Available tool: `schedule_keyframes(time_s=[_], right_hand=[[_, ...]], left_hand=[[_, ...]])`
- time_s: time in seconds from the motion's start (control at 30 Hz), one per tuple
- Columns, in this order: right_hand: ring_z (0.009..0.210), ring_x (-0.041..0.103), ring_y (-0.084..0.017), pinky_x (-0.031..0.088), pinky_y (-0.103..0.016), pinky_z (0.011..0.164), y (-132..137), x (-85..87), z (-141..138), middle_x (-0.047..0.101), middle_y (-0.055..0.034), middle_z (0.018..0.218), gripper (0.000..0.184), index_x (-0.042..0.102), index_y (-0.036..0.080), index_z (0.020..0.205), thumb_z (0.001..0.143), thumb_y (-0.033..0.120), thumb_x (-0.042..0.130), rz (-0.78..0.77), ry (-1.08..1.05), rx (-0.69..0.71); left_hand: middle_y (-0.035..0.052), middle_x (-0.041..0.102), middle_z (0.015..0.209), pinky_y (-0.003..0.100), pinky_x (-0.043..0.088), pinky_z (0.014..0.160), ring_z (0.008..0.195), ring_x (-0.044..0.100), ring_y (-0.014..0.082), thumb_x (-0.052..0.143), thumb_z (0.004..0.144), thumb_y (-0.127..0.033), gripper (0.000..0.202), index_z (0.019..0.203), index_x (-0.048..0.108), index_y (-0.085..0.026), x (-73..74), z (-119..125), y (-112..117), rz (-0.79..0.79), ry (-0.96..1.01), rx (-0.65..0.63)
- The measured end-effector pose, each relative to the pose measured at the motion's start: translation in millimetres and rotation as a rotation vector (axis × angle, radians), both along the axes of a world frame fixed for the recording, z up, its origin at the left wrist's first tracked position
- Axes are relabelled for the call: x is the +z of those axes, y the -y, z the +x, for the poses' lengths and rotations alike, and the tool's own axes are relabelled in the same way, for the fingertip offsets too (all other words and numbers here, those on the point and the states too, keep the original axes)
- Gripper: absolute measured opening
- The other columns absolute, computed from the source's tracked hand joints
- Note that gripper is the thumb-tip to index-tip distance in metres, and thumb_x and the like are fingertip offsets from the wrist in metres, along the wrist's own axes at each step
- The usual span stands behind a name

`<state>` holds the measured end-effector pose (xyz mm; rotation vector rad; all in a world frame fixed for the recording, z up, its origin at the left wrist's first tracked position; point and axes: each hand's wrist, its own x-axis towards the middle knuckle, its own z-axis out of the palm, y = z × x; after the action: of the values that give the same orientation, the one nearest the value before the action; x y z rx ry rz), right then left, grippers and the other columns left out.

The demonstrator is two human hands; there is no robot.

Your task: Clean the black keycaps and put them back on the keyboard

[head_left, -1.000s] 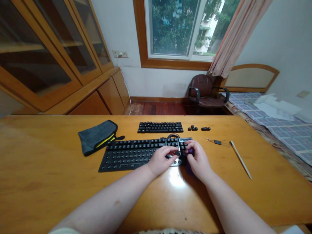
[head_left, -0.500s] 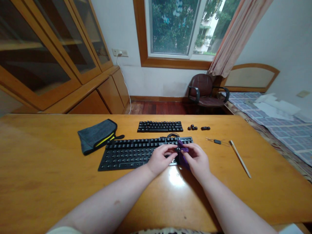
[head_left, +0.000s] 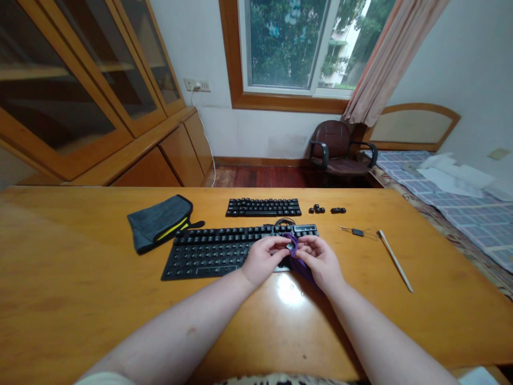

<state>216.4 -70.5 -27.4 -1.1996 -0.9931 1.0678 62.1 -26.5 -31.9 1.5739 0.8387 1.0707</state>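
A large black keyboard (head_left: 216,251) lies on the wooden table (head_left: 72,299). Over its right end, my left hand (head_left: 262,260) pinches a small dark keycap (head_left: 289,246). My right hand (head_left: 320,261) is closed round a purple cloth (head_left: 298,263) and holds it against the keycap. Both hands meet just above the keys; their fingers hide most of the keycap.
A smaller black keyboard (head_left: 263,207) lies behind the large one, with loose keycaps (head_left: 319,209) to its right. A wire key puller (head_left: 352,231) and a pale stick (head_left: 395,260) lie at the right. A grey pouch (head_left: 160,229) sits at the left.
Both hands have lifted slightly off the keyboard with the keycap. The purple cloth has come up from under my right hand and now wraps against the keycap.
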Motion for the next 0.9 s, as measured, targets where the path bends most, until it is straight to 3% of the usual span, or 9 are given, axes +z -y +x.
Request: schedule_keyframes(time_s=[0.2,0.33,0.53,0.77,0.9], right_hand=[[0.086,0.059,-0.018,0.046,-0.036,0.084,-0.6,2.1,6.0,0.064,-0.0042,0.089,0.018,0.071,0.026,0.087,0.069,0.025,0.067,0.146,0.318,0.058],[0.085,0.059,-0.018,0.047,-0.036,0.082,-0.2,2.9,6.4,0.063,-0.0038,0.088,0.022,0.071,0.028,0.091,0.07,0.025,0.067,0.155,0.337,0.106],[0.077,0.061,-0.017,0.05,-0.032,0.073,0.7,2.9,6.4,0.066,-0.0024,0.081,0.022,0.072,0.029,0.086,0.064,0.024,0.073,0.164,0.326,0.108],[0.067,0.061,-0.015,0.051,-0.029,0.064,0.2,4.3,10.6,0.066,-0.0024,0.071,0.007,0.072,0.025,0.072,0.066,0.021,0.072,0.269,0.372,0.097],[0.071,0.061,-0.015,0.05,-0.03,0.068,0.2,4.0,11.6,0.067,-0.0031,0.075,0.011,0.072,0.026,0.08,0.07,0.022,0.068,0.263,0.428,0.107]], left_hand=[[0.006,0.07,0.089,0.034,0.053,0.081,0.083,0.065,0.0187,0.065,0.071,-0.019,0.018,0.088,0.071,-0.018,2.6,-2.8,-3.6,0.055,-0.07,0.022],[0.0054,0.07,0.087,0.033,0.053,0.081,0.081,0.065,0.0184,0.066,0.069,-0.017,0.017,0.085,0.071,-0.019,2.2,-2.2,-4.7,0.049,-0.06,0.025],[0.0053,0.071,0.077,0.032,0.055,0.073,0.073,0.067,0.0182,0.071,0.063,-0.019,0.013,0.076,0.07,-0.014,0.5,0.3,-1.3,-0.162,0.049,0.012],[0.0038,0.07,0.072,0.028,0.053,0.071,0.069,0.065,0.016,0.074,0.06,-0.019,0.01,0.069,0.071,-0.016,1.9,-2.3,-4.4,-0.08,-0.036,0.017],[0.0047,0.07,0.072,0.028,0.053,0.071,0.07,0.065,0.0166,0.074,0.06,-0.019,0.011,0.07,0.072,-0.016,1.4,-1.8,-4.1,-0.107,-0.03,0.038]])
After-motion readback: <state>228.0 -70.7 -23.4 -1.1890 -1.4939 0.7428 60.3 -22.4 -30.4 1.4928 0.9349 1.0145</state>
